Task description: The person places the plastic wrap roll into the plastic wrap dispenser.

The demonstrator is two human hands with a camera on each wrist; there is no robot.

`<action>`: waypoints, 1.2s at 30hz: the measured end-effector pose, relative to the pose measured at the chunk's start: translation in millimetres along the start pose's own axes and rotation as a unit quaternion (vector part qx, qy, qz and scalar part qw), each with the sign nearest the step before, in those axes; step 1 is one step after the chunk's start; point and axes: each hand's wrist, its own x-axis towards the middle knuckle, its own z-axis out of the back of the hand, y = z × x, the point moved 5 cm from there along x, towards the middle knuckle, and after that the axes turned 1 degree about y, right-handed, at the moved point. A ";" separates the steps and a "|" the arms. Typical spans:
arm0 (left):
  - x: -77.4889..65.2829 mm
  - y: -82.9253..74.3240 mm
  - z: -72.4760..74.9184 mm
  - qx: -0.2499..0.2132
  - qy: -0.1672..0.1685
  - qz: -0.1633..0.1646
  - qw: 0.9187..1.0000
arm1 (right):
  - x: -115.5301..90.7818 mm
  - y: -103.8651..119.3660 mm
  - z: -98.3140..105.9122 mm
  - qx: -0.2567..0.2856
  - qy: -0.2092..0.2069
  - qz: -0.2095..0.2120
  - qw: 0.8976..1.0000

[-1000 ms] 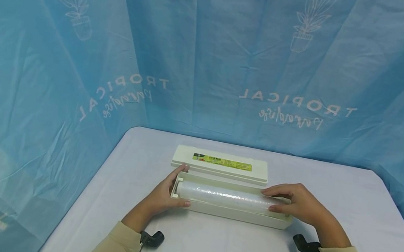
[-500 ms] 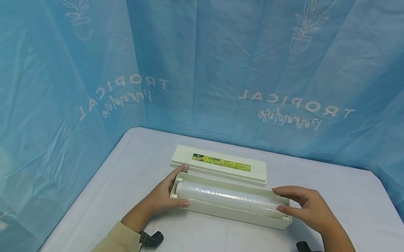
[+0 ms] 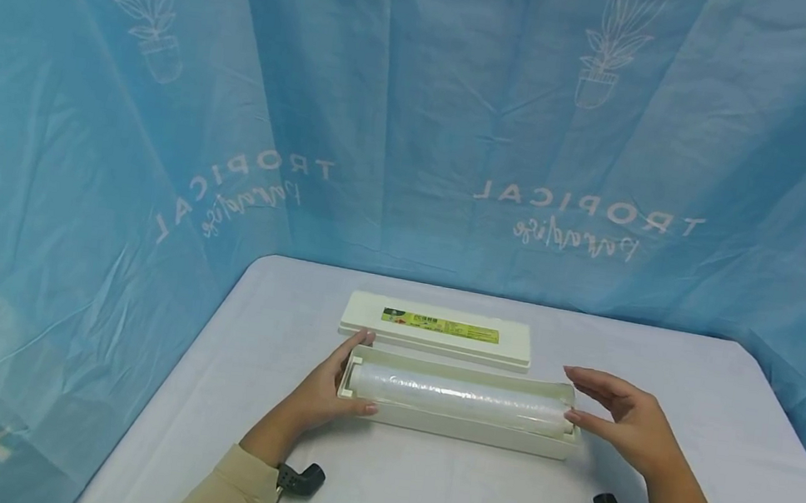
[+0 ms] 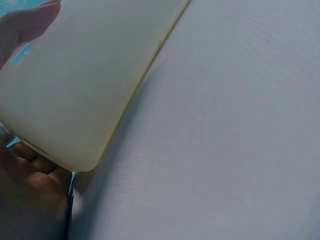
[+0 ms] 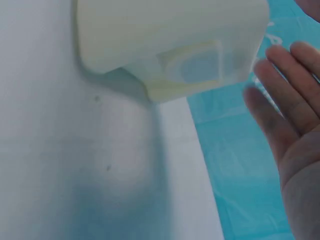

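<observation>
On the white-covered table (image 3: 418, 497) an open cream plastic dispenser box (image 3: 456, 430) holds a clear cling-film roll (image 3: 457, 394) lengthwise. Its flat cream lid (image 3: 436, 329) lies just behind, perhaps touching. The left hand (image 3: 326, 389) clasps the box's left end; the right hand (image 3: 627, 422) stands at its right end.

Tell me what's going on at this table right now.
A person works on a cream cling-film dispenser box lying open on the white table. The left hand grips the box's left end, fingers curled round it. The right hand hovers open beside the right end, apparently not touching. A roll of film lies in the tray, and the lid, with its yellow-green label, lies flat just behind.
</observation>
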 end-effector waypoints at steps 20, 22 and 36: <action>-0.3 0.2 -0.7 -0.013 0.006 -0.009 1.000 | -16.0 -35.0 -19.3 0.064 0.056 -0.055 0.995; -0.5 -0.8 -0.7 -0.013 0.007 -0.012 1.000 | -15.7 -34.6 -20.0 0.066 0.057 -0.060 0.994; 0.2 -0.3 0.2 -0.001 0.006 -0.017 1.000 | -16.8 -38.7 -25.5 0.081 0.058 -0.082 0.992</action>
